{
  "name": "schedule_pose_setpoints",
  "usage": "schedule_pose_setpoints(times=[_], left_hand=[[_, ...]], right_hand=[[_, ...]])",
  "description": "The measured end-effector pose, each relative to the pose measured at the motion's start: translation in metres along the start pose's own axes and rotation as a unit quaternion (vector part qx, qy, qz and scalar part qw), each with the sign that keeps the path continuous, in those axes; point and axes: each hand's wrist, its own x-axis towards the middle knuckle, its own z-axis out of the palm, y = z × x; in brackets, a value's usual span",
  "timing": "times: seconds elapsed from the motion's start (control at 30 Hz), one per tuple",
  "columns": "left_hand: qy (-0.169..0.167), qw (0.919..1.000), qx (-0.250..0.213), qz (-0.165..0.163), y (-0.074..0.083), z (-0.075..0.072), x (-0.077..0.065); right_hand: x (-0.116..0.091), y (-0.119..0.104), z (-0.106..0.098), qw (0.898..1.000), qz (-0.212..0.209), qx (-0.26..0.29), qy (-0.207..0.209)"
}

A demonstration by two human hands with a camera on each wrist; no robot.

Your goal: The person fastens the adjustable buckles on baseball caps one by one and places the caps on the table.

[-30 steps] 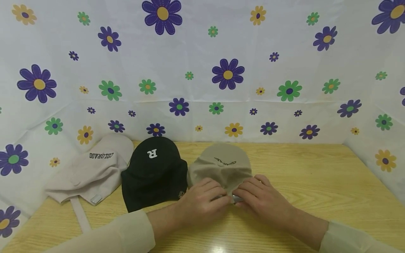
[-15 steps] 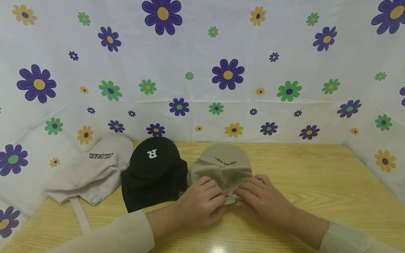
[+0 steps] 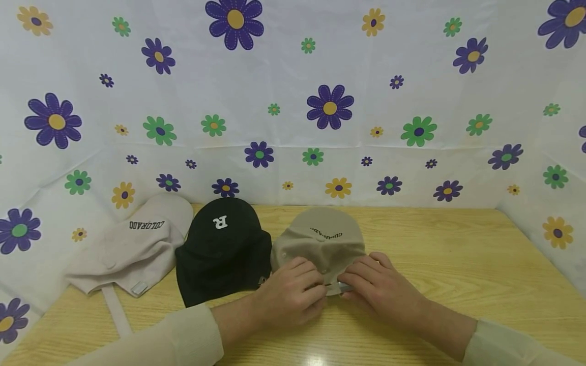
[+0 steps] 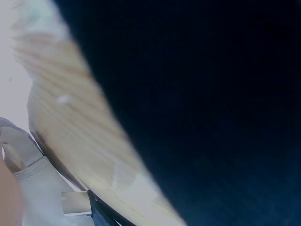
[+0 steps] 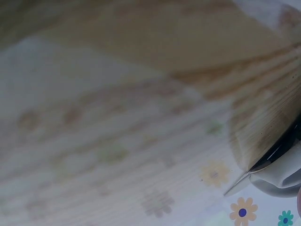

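A khaki "COLORADO" baseball cap lies on the wood-grain table, just right of the black "R" cap. The person's left hand and right hand, slightly apart, pinch its rear edge, the right beside a silver buckle. Left of the black cap lies a pale pink "COLORADO" cap.

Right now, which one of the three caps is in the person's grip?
The tan cap, rightmost: left grip and right grip both hold its near edge. The black cap and pale cap lie to its left, held by neither.
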Motion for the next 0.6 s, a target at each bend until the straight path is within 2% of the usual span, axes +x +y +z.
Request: schedule_pose_setpoints(times=[0.6], left_hand=[[0.011, 0.9999, 0.002, 0.009, -0.0002, 0.0022, -0.0002]], right_hand=[[0.0003, 0.0006, 0.0012, 1.0, -0.015, 0.008, -0.001]])
